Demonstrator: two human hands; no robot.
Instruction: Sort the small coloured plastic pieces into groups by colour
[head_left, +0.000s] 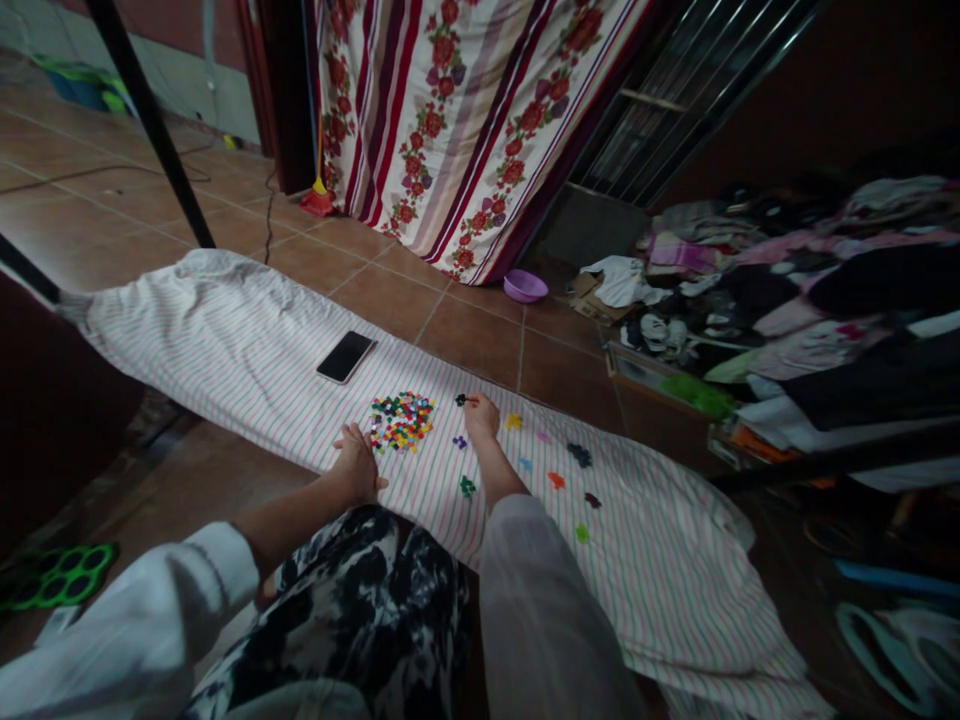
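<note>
So the striped cloth (645, 560) has everything on it. Left hand (356, 465)'s fingers are apart, right hand (484, 417)'s pinched together, can't tell if on anything. Mixed heap (403, 421) lies between them, nearer the left; black bits (460, 400) sit at the right fingertips, near the far edge.

No txt, labels, brands, nos. or signs legible anywhere.

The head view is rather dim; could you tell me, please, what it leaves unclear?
All in the head view:
Whether the right hand grips any of the small black pieces: too tiny, fingers overlap.
Exact count in the multicoloured pile of small pieces: too tiny.
White striped cloth, near-right end: cut off by the bottom edge.
</note>
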